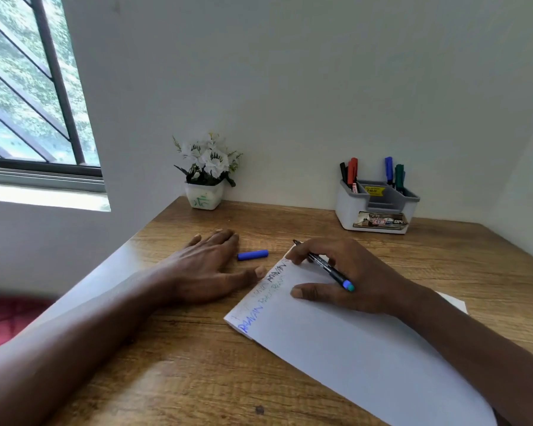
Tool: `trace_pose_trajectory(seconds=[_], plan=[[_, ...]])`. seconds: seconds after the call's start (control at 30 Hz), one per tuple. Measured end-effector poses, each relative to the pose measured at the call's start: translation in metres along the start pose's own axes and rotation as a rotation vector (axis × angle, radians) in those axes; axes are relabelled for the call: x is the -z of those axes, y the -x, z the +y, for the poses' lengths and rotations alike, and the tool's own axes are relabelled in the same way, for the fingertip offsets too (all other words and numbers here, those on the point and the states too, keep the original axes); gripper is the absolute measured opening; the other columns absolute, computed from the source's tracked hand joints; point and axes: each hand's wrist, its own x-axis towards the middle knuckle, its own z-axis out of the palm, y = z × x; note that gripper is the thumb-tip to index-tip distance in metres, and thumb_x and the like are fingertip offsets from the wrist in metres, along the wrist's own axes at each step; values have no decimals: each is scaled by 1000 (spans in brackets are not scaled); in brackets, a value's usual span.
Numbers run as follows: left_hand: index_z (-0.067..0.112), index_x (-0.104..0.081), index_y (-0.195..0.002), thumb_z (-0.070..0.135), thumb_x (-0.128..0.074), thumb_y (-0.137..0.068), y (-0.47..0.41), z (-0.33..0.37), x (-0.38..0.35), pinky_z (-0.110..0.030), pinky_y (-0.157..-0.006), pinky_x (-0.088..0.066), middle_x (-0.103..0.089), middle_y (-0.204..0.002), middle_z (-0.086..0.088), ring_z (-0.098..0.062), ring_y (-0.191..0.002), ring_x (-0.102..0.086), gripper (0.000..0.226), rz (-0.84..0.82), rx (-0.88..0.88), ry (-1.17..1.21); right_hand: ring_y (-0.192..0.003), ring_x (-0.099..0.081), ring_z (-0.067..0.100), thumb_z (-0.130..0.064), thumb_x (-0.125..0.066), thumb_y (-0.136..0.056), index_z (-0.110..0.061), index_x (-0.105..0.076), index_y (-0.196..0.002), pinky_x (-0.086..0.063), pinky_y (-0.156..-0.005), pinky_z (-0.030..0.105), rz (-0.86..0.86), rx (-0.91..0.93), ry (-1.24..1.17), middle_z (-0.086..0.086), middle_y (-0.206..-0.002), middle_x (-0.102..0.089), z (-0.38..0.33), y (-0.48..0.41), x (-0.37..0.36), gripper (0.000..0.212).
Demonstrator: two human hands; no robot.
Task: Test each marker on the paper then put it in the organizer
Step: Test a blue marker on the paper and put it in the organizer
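Paper: one white sheet (351, 348) lies slanted on the table (166, 364), near right. Blue and black writing runs along its left edge.
Right grip (345, 278): clamped on one uncapped marker (322, 262), blue at its rear end, with the tip at the sheet's far corner.
Step in hand: we judge this to be the test stroke. We should keep the tip on bare paper inside the corner, press lightly, and let the hand's heel pin the sheet.
Left grip (206, 265): fingers straight, flat on the table left of the sheet, holding nothing.
Cap: one blue cap (252, 255) lies just beside the left fingers, handy for recapping.
Organizer (379, 216): one, far right by the wall. We count four markers standing in it: black and red on the left, blue and green on the right.
Flower pot (205, 198): one, far, well left of the organizer.
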Motion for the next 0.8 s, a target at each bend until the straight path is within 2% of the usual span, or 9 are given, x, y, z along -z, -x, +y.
trace_pose_trajectory(seconds=[0.1,0.17,0.2,0.27,0.37,0.43,0.53,0.63,0.8], plan=[[20,-6,-163,91,-28,-77,1,3,3,-39,-127,-2,0,-170,3,-9,-155,-2,113,-6,4,-2,-111,-61,-1,-69,-71,-77,-37,-67,-120,-51,-94,32,34,-13,25,-22,-116,-69,-3,-1,-7,54],[19,-8,-163,89,-32,-79,2,4,6,-39,-127,-3,-1,-170,3,-10,-155,-4,112,-12,3,5,-102,-66,0,-55,-73,-85,-30,-73,-109,-52,-86,26,112,5,-13,-19,-105,-73,-5,-2,-12,34],[19,-9,-163,89,-34,-79,2,4,7,-39,-127,-4,-2,-170,4,-10,-155,-5,112,-13,2,9,-97,-68,1,-42,-70,-92,-24,-75,-102,-52,-80,22,155,-11,-119,-15,-99,-75,-7,-3,-13,21],[19,-11,-163,90,-35,-78,2,3,7,-40,-127,-5,-2,-170,4,-10,-155,-7,113,-16,-1,11,-89,-70,4,-25,-55,-103,-15,-75,-103,-49,-72,21,176,-152,-453,-4,-93,-78,-13,-7,-14,22],[21,-11,-163,90,-36,-77,2,3,10,-38,-126,-7,-2,-170,6,-12,-155,-8,113,-34,6,12,-87,-70,21,-25,-50,-104,-9,-73,-110,-49,-69,34,142,-283,-759,12,-92,-77,-16,-9,-13,29],[21,-12,-163,88,-38,-77,2,4,12,-36,-124,-9,-4,-170,6,-13,-155,-10,111,-39,5,15,-80,-69,22,-26,-55,-101,-5,-75,-103,-50,-69,34,116,-291,-756,16,-86,-76,-17,-10,-15,29],[21,-15,-162,86,-40,-79,4,7,14,-35,-123,-11,-6,-170,6,-14,-154,-14,108,-38,-5,16,-74,-69,20,-10,-62,-98,-4,-72,-104,-54,-67,30,72,-348,-728,16,-83,-77,-19,-15,-12,14],[21,-19,-161,83,-41,-81,4,8,15,-34,-122,-14,-8,-170,6,-15,-153,-17,104,-42,-9,18,-74,-71,19,-1,-69,-90,0,-71,-101,-57,-66,27,26,-367,-697,16,-84,-78,-20,-19,-9,12],[21,-17,-162,84,-40,-80,4,8,16,-37,-123,-12,-6,-170,6,-15,-154,-16,106,-55,0,18,-57,-62,13,3,-71,-84,4,-69,-81,-48,-52,23,170,-330,-609,13,-67,-73,-27,-20,-21,4]])
